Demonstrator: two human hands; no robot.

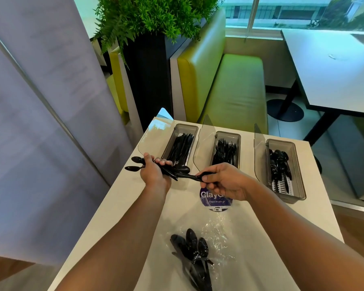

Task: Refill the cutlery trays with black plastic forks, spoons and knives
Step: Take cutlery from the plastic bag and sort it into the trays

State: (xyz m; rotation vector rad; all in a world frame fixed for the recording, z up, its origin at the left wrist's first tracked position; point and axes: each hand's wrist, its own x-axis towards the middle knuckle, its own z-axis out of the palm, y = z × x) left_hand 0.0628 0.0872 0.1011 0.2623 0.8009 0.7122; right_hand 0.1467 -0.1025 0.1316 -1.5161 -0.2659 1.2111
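My left hand (156, 173) is closed around a bunch of black plastic spoons (178, 169), bowls sticking out on both sides. My right hand (223, 181) pinches the handle of one spoon (189, 176) whose bowl end lies among that bunch. Three smoky clear trays stand at the back of the white counter (135, 206): the left tray (192, 128) holds knives, the middle tray (237, 136) holds forks, and the right tray (298, 185) holds spoons. Near me lies a clear plastic bag (216, 234) with more black spoons (192, 244) on it.
Clear acrylic dividers (206, 127) rise beside the trays. A round blue sticker (214, 202) is on the counter under my right hand. Behind the counter are a green bench (235, 87), a black planter with greenery (147, 76), and a white table (328, 66) at right.
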